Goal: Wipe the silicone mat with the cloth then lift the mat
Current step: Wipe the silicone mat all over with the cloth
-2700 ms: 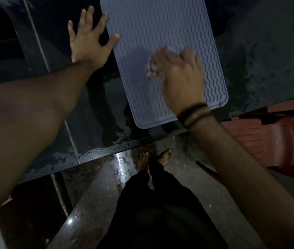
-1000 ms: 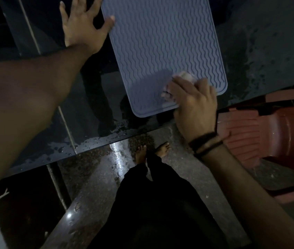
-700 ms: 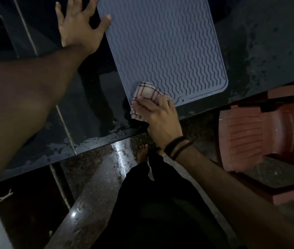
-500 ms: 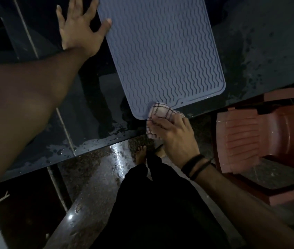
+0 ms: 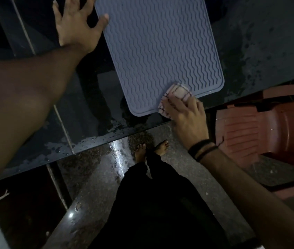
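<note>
Wet dark table [image 5: 261, 42], grey wavy-ridged mat [image 5: 157, 51] flat

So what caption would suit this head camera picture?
Right hand presses a checked cloth on the mat near edge; left hand flat beside it.

No readable text, labels, brands or numbers anywhere.

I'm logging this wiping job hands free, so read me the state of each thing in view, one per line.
Silicone mat: lying flat on the table, not lifted.
Cloth: bunched, pressed on the mat's near edge.
Right hand: fingers closed over the cloth.
Left hand: open, fingers spread, thumb touching the mat's left edge.
Table: dark top, wet patches.
Plastic chair: unoccupied, beside the table.
</note>
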